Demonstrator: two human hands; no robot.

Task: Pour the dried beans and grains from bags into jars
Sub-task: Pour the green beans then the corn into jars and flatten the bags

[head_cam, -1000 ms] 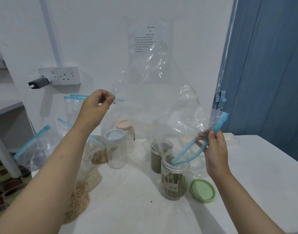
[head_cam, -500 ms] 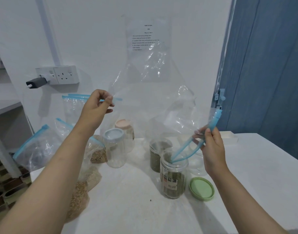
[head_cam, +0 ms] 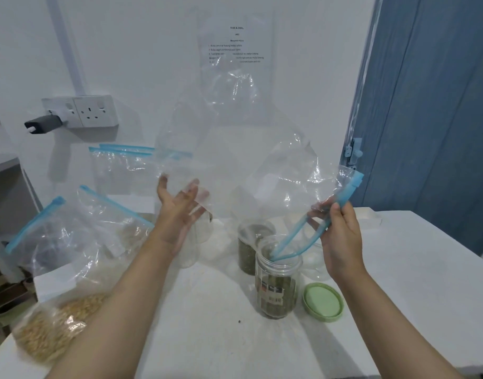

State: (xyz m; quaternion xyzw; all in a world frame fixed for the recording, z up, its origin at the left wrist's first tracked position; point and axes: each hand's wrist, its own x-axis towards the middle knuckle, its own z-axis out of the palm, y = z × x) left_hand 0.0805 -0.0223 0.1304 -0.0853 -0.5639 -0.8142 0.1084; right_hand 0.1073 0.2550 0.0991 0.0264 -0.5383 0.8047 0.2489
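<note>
Clear plastic, limp and empty by the look of it, pinched at its blue zip strip between thumb and curled fingers (head_cam: 334, 214) of the right hand (head_cam: 341, 236), just right of and above the open jar (head_cam: 278, 285). Left hand (head_cam: 180, 214) spread wide, fingers straight, gripping nothing, its fingertips behind the loose lower fold of the bag (head_cam: 235, 149), left of the jar. Bag body billowed up above the jar; zip strip (head_cam: 303, 239) bowed down with its lowest point dipping inside the jar's mouth. Jar partly filled with green beans, upright on the white table (head_cam: 399, 296). Green lid (head_cam: 322, 302) flat on the table, just right of the jar. Second jar of green contents (head_cam: 247, 255) just behind it. Bag of tan grain (head_cam: 57, 324) well to the jar's left, near the table's edge.

Judged risks: held at one end only, bag likely to sag or swing; strip caught inside the rim could drag and tip the light jar on withdrawal. Any last beans clinging in the folds could scatter on the table if shaken away from the mouth.
</note>
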